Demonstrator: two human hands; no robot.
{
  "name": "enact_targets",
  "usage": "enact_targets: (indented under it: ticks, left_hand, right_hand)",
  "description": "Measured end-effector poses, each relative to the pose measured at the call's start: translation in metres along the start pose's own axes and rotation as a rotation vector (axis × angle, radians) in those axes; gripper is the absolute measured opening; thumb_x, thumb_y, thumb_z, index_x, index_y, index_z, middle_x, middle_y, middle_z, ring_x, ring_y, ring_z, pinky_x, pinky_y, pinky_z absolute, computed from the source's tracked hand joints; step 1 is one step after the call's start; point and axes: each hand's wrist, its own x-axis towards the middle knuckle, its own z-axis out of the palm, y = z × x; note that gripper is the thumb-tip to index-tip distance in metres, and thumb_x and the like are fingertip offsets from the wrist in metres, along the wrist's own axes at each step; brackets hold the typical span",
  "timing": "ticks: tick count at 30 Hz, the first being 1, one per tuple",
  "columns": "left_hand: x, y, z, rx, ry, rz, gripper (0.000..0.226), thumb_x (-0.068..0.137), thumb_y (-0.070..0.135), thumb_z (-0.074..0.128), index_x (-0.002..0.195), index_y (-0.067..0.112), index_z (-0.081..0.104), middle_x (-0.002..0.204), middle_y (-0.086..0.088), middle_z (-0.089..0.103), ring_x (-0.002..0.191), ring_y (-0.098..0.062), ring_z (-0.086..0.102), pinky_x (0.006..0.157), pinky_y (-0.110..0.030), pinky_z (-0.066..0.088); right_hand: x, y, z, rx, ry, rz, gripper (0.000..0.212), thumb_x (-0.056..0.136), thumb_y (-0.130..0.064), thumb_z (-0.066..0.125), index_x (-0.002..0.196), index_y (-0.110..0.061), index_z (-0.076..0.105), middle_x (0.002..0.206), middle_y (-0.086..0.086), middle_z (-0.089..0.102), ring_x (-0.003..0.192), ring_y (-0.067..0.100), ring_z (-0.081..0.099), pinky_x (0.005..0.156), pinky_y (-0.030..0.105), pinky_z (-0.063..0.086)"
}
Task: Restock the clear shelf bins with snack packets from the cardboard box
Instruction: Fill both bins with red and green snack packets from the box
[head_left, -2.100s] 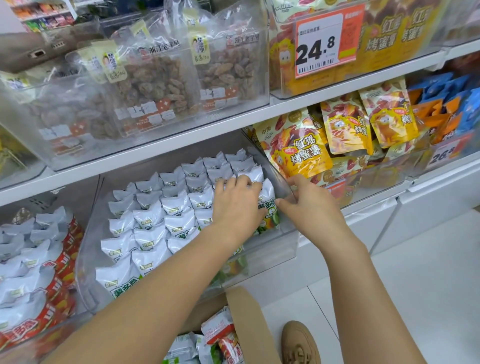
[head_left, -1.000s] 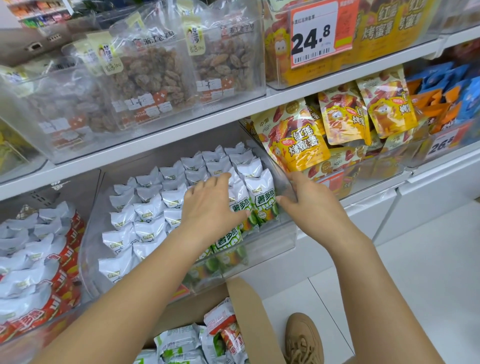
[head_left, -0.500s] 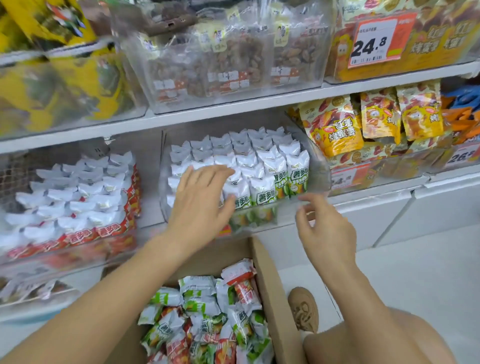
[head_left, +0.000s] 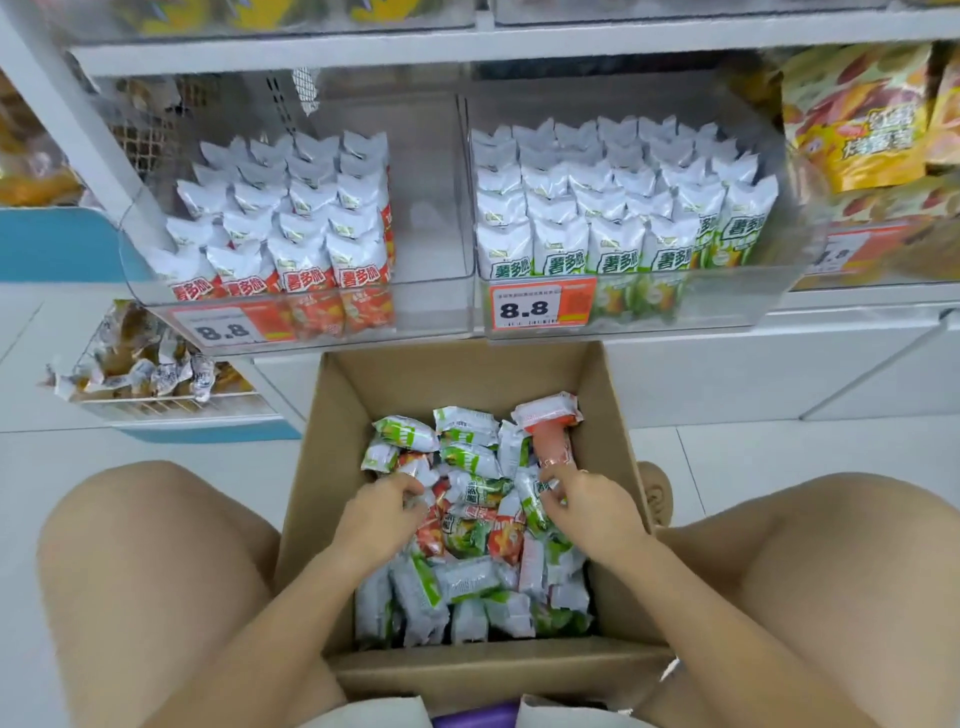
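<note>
An open cardboard box (head_left: 451, 378) sits on the floor between my knees, holding several green and red snack packets (head_left: 468, 576) in a loose pile. Both hands are down in the box. My left hand (head_left: 382, 512) curls its fingers on a red-and-white packet (head_left: 422, 472) at the pile's left. My right hand (head_left: 595, 506) pinches a green packet (head_left: 537, 493) at the right. Above the box stand two clear shelf bins. The right bin (head_left: 727, 306) is packed with upright green packets (head_left: 613, 228). The left bin (head_left: 434, 208) holds rows of red packets (head_left: 291, 228).
Price tags reading 8.8 (head_left: 540, 307) hang on both bin fronts. A wire basket of wrapped snacks (head_left: 150, 364) stands low at the left. Yellow sweet-potato bags (head_left: 857, 119) fill the bin at the right. My shoe (head_left: 657, 493) is beside the box on the white floor.
Both hands left the green bin and dropped into the cardboard box. My view tilted down, so the box and my knees now fill the lower frame.
</note>
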Motion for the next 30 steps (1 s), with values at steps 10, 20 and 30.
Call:
enact_targets:
  ticks: [10, 20, 30]
  left_hand:
    - [0.084, 0.021, 0.0, 0.14, -0.063, 0.095, 0.03, 0.096, 0.033, 0.05, 0.121, 0.019, 0.058, 0.102, -0.002, 0.067, 0.072, -0.02, 0.059, 0.063, -0.031, 0.048]
    - [0.17, -0.003, 0.037, 0.431, -0.121, 0.209, 0.059, 0.092, 0.018, 0.053, 0.146, 0.017, 0.029, 0.151, -0.007, 0.032, 0.135, -0.027, 0.034, 0.106, -0.039, 0.036]
    - [0.207, 0.013, 0.067, 0.812, -0.141, 0.333, 0.081, 0.088, 0.008, 0.056, 0.152, 0.006, 0.006, 0.146, -0.018, 0.027, 0.134, -0.035, 0.029, 0.117, -0.042, 0.018]
  right_hand:
    - [0.096, 0.002, 0.005, -0.311, -0.033, 0.02, 0.057, 0.088, -0.022, 0.057, 0.141, -0.016, 0.034, 0.132, 0.009, 0.049, 0.12, 0.03, 0.048, 0.086, 0.037, 0.045]
    - [0.178, 0.027, 0.051, -0.738, -0.17, -0.143, 0.063, 0.089, -0.012, 0.054, 0.144, -0.012, 0.023, 0.139, 0.016, 0.037, 0.128, 0.036, 0.036, 0.11, 0.046, 0.027]
    - [0.174, 0.013, 0.065, -0.467, 0.101, -0.22, 0.078, 0.052, -0.014, 0.084, 0.125, -0.008, 0.059, 0.102, 0.012, 0.064, 0.095, 0.033, 0.062, 0.094, 0.044, 0.048]
